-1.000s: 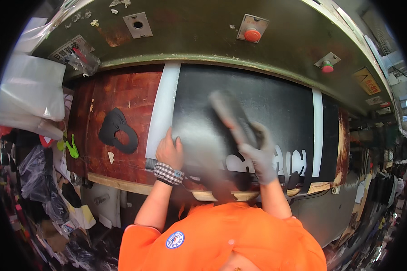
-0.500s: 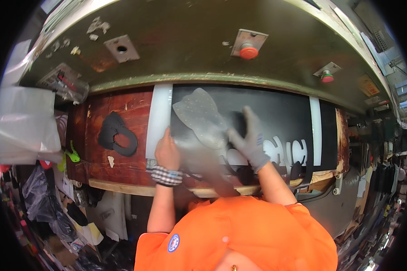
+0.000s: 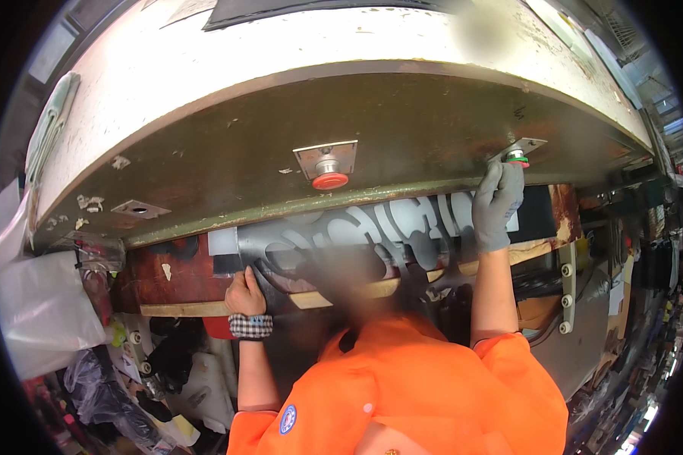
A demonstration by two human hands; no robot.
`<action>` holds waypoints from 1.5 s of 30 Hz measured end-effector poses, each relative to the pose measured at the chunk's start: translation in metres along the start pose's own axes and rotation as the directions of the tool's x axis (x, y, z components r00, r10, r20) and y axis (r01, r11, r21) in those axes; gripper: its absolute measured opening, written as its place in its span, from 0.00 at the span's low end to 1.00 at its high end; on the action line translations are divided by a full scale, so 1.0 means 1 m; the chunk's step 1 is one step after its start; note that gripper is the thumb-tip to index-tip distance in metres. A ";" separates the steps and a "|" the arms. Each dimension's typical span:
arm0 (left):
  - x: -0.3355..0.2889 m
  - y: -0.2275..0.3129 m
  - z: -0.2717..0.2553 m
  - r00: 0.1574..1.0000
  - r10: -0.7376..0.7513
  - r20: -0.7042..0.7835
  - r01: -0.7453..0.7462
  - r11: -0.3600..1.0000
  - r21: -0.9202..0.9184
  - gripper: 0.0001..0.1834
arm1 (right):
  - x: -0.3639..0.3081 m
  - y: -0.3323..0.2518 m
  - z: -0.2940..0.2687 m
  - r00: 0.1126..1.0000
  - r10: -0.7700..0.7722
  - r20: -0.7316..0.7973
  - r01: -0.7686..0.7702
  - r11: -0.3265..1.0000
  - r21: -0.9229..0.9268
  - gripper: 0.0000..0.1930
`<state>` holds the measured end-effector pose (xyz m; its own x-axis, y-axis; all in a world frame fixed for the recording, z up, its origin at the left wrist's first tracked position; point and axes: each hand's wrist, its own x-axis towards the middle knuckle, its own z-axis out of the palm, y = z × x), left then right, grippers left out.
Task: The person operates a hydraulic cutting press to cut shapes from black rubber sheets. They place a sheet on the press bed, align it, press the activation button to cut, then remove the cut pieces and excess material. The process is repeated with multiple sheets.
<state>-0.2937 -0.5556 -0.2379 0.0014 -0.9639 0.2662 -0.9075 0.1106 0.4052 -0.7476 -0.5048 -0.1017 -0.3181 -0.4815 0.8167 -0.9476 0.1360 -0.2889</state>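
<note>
My bare left hand (image 3: pixel 247 294), with a checkered band at the wrist, is closed at the left edge of a black sheet (image 3: pixel 275 294) and seems to grip it. The sheet has curved cut-outs and hangs over the table's front edge. My right hand (image 3: pixel 499 206), in a grey glove, is raised to the machine's front panel. Its fingers are curled at a green push button (image 3: pixel 517 161) and partly hide it. Pale curved shapes (image 3: pixel 349 227) show through the sheet's openings. A dark blur covers part of the sheet in the middle.
A red mushroom button (image 3: pixel 330 180) juts from the green machine beam (image 3: pixel 402 114) above the table. At the left stand the reddish wooden table end (image 3: pixel 176 274) and a clear plastic bag (image 3: pixel 45 303). Rollers (image 3: pixel 565 302) line a bracket at the right.
My right hand has gone from the sheet up to the push button. My left hand has drawn back to the table's front edge. The view has tilted up, and the grey perforated piece no longer shows.
</note>
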 end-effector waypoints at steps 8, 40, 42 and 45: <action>-0.002 0.001 -0.008 0.999 -0.014 -0.034 0.012 0.997 -0.076 0.21 | -0.088 0.085 -0.040 0.956 0.267 0.121 -0.223 0.929 -0.295 0.15; -0.195 -0.051 -0.086 0.971 -0.012 0.241 0.017 1.000 -0.018 0.18 | -0.160 -0.171 -0.047 0.294 0.046 0.955 -0.950 0.122 0.287 0.48; -0.197 -0.051 -0.089 0.972 0.005 0.233 0.007 0.999 -0.050 0.20 | -0.150 -0.154 -0.061 0.405 0.088 0.910 -0.879 0.311 0.361 0.47; -0.194 -0.049 -0.088 0.973 -0.001 0.231 0.004 1.000 -0.015 0.20 | -0.158 -0.139 -0.060 0.694 -0.055 0.718 -0.340 0.854 0.394 0.48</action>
<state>-0.2124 -0.3523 -0.2325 -0.0950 -0.9939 0.0564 -0.9011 0.1099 0.4193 -0.5678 -0.3955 -0.1604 -0.1481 -0.9633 0.2240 -0.6899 -0.0617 -0.7213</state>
